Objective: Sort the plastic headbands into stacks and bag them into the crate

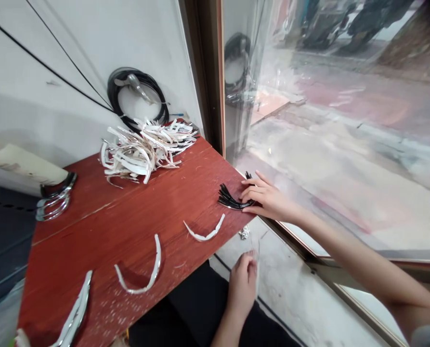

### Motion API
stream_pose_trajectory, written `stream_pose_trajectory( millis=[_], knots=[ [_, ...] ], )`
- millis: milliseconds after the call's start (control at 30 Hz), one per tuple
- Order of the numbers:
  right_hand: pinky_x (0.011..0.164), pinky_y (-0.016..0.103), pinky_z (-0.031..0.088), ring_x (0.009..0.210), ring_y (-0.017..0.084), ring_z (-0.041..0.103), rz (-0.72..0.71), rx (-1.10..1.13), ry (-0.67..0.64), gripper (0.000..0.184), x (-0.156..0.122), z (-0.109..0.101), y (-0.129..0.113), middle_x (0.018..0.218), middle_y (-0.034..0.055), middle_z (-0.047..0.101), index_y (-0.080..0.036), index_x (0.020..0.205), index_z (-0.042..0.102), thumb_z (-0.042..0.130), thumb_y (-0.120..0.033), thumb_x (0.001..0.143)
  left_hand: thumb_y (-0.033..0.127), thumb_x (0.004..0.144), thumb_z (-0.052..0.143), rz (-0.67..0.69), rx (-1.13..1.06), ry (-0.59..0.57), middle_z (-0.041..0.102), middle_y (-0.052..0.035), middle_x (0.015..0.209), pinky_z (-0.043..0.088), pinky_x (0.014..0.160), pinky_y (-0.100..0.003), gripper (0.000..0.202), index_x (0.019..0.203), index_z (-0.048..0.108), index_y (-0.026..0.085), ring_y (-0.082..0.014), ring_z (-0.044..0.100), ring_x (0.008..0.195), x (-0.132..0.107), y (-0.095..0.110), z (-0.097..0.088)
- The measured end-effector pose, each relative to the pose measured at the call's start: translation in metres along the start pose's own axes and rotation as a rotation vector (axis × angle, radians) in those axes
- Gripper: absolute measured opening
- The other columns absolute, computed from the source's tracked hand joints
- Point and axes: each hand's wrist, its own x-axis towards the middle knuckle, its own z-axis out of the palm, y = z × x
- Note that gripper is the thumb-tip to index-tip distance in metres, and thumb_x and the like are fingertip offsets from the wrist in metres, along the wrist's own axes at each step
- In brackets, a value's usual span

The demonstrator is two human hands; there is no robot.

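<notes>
A small bunch of thin black strips (231, 198) lies fanned at the right edge of the red wooden table (128, 226). My right hand (268, 200) reaches in from the right, and its fingertips pinch the bunch at its near end. My left hand (242, 282) hangs below the table's front edge, over the floor. Its fingers are curled around what looks like a thin clear plastic piece (254, 253), which is hard to make out.
A heap of white curved bands (146, 149) sits at the table's back. Single white bands lie nearer: one (205, 233), another (144, 270), a third (75, 313). A black cable coil (138, 96) hangs on the wall. Metal rings (54, 200) lie left. A glass pane (345, 120) stands right.
</notes>
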Motion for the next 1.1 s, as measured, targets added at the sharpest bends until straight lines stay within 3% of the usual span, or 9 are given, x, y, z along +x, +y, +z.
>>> stream_pose_trajectory(
  millis=[100,233,367,533,667,767,900,1100],
  knots=[
    [0.123,0.057,0.012,0.130,0.024,0.051,-0.007,-0.044,0.036,0.020,-0.005,0.006,-0.004,0.108,0.0037,0.072,-0.022,0.107,0.066,0.057,-0.037,0.097,0.006,0.085,0.040,0.054,-0.001,0.012,0.071,-0.0057,0.103,0.049,0.095,-0.031,0.029,0.084,0.065,0.021,-0.0181,0.064,0.106,0.000,0.006,0.001],
    [0.121,0.054,0.021,0.133,0.024,0.049,-0.024,-0.096,0.057,0.034,-0.011,0.014,-0.004,0.133,0.0076,0.063,-0.021,0.128,0.058,0.050,-0.038,0.100,0.013,0.092,0.039,0.068,0.011,0.058,0.069,-0.0077,0.110,0.049,0.096,-0.034,0.032,0.105,0.066,0.021,-0.0190,0.064,0.106,-0.004,0.016,-0.002],
    [0.120,0.056,0.025,0.139,0.026,0.041,-0.010,-0.134,0.054,0.046,-0.021,0.021,-0.003,0.145,0.0125,0.053,-0.018,0.142,0.048,0.047,-0.040,0.101,0.017,0.093,0.040,0.076,0.019,0.071,0.070,-0.0086,0.111,0.050,0.096,-0.033,0.031,0.106,0.068,0.020,-0.0194,0.064,0.106,-0.009,0.027,-0.010],
    [0.119,0.058,0.024,0.140,0.028,0.040,-0.066,-0.164,0.089,0.047,-0.033,0.031,-0.002,0.143,0.0140,0.054,-0.015,0.138,0.050,0.045,-0.043,0.101,0.017,0.088,0.046,0.050,0.047,0.053,0.070,-0.0071,0.109,0.052,0.090,-0.033,0.030,0.106,0.070,0.020,-0.0195,0.065,0.101,-0.009,0.043,-0.019],
    [0.118,0.056,0.029,0.138,0.029,0.043,-0.124,-0.178,0.099,0.053,-0.035,0.036,0.000,0.141,0.0158,0.055,-0.013,0.140,0.047,0.049,-0.047,0.099,0.010,0.084,0.045,0.042,0.056,0.014,0.072,-0.0048,0.102,0.051,0.091,-0.032,0.034,0.095,0.074,0.021,-0.0177,0.066,0.094,-0.005,0.051,-0.024],
    [0.115,0.053,0.035,0.130,0.026,0.051,-0.151,-0.150,0.137,0.042,-0.036,0.039,-0.003,0.134,0.0132,0.061,-0.016,0.132,0.053,0.050,-0.042,0.099,0.010,0.084,0.043,0.026,0.045,0.020,0.071,-0.0054,0.102,0.052,0.090,-0.032,0.034,0.096,0.074,0.020,-0.0166,0.066,0.092,-0.002,0.048,-0.023],
    [0.111,0.056,0.039,0.118,0.023,0.058,-0.129,-0.109,0.238,0.022,-0.038,0.046,-0.009,0.122,0.0109,0.066,-0.018,0.113,0.059,0.050,-0.034,0.099,0.020,0.085,0.055,-0.017,0.030,0.064,0.068,-0.0068,0.106,0.055,0.077,-0.027,0.022,0.100,0.070,0.017,-0.0156,0.066,0.086,0.002,0.039,-0.017],
    [0.108,0.058,0.041,0.104,0.023,0.062,-0.137,-0.179,0.360,0.016,-0.043,0.061,-0.012,0.108,0.0095,0.069,-0.019,0.107,0.059,0.053,-0.030,0.097,0.024,0.080,0.064,-0.040,0.061,0.123,0.061,-0.0060,0.107,0.058,0.074,-0.026,0.024,0.103,0.068,0.018,-0.0154,0.067,0.086,0.003,0.034,-0.009]
  ],
)
